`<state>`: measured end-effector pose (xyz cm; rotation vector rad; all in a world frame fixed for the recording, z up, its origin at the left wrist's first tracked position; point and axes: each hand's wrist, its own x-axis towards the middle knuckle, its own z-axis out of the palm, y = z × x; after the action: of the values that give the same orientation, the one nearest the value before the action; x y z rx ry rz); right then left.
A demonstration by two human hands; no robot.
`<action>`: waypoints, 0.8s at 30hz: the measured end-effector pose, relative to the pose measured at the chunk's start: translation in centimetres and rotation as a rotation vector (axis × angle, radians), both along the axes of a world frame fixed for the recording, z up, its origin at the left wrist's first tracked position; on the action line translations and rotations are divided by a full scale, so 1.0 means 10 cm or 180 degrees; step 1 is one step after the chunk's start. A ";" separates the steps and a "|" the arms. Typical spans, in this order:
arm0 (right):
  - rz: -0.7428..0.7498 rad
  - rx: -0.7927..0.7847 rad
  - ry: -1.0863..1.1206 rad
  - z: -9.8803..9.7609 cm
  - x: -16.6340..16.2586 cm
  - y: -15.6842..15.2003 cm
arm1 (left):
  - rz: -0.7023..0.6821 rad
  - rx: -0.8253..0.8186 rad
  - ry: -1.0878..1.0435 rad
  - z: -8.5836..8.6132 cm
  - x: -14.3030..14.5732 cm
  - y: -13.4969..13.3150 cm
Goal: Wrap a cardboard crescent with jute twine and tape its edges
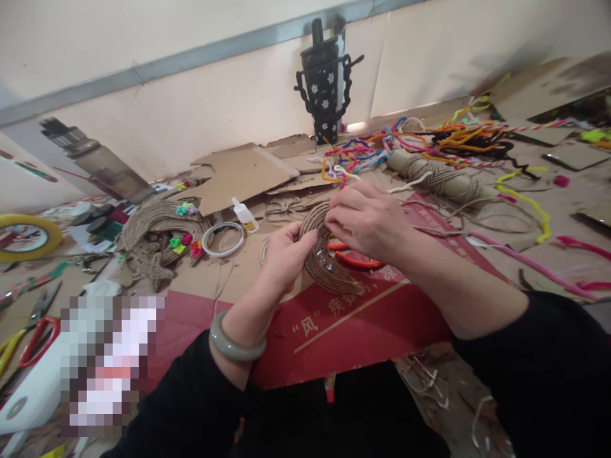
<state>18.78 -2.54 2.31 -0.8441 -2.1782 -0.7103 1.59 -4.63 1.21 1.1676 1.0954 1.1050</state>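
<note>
My left hand [287,257] grips a curved piece of coiled jute twine [329,277], thumb on top and fingers underneath. Shiny clear patches, perhaps glue, show on its inner side. At the upper edge of that piece my right hand [365,213] is closed in a pinch on the twine; its fingertips are partly hidden. Below the right hand lies a tool with orange-red handles [358,261], its working end out of sight. Beyond the right wrist, strands of twine [429,207] run toward a twine-wound roll [436,175].
A small glue bottle [245,215] and a white tape roll [223,240] lie left of my hands. Behind them is a twine arch with coloured flowers [157,222]. Red card [305,356] lies underneath. A black flowered tumbler [324,89] stands behind; pipe cleaners [458,137] clutter the right.
</note>
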 end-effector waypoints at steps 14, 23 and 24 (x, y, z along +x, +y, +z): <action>-0.0247 -0.0516 0.0306 0.01 -0.08 -0.06 | 0.0167 -0.0139 -0.0097 0.00 0.02 -0.02; 0.0363 -0.1624 0.1069 -0.04 0.05 0.06 | -0.0043 -0.0238 -0.0104 0.03 0.01 -0.03; 0.0419 -0.1708 0.1052 -0.04 0.06 0.07 | -0.0063 -0.0267 -0.0086 0.03 0.01 -0.03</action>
<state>19.33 -1.87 1.87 -0.9861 -2.1121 0.0931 1.68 -4.90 1.53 1.0925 1.0970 1.0471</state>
